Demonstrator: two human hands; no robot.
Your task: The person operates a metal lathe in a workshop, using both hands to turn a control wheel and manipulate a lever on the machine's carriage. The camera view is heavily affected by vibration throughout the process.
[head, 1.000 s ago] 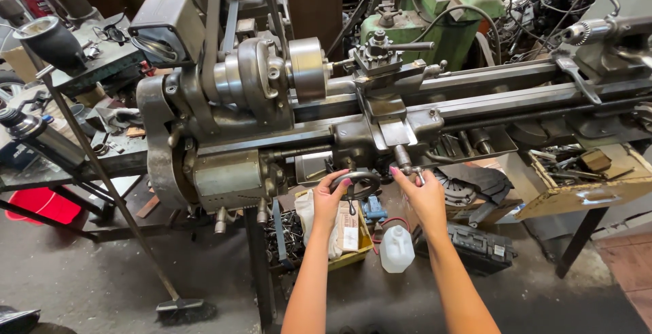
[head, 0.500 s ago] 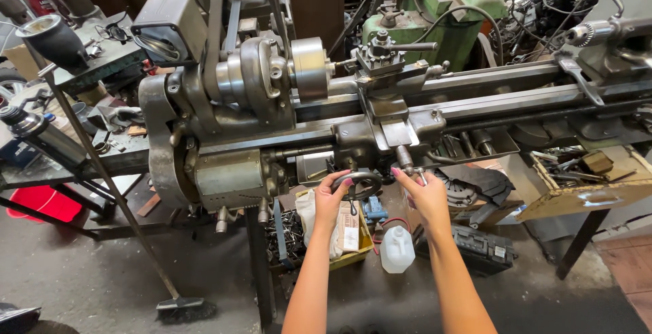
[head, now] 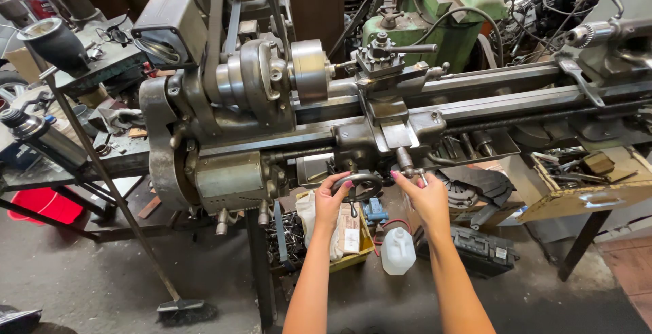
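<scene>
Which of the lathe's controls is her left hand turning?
The round dark handwheel under the carriage; her left hand grips its rim, while the right hand holds the small crank handle.

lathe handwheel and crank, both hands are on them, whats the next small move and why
Probably a slow turn of the handwheel with the left hand, since the tool post sits close beside the chuck; the right hand pinches the small crank handle.

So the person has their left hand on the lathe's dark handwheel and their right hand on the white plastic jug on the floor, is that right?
Not quite. The left hand is on the dark handwheel, but the right hand is up at the small cross-slide crank handle on the lathe's carriage. The white plastic jug stands untouched on the floor below. The head view shows this.
</scene>
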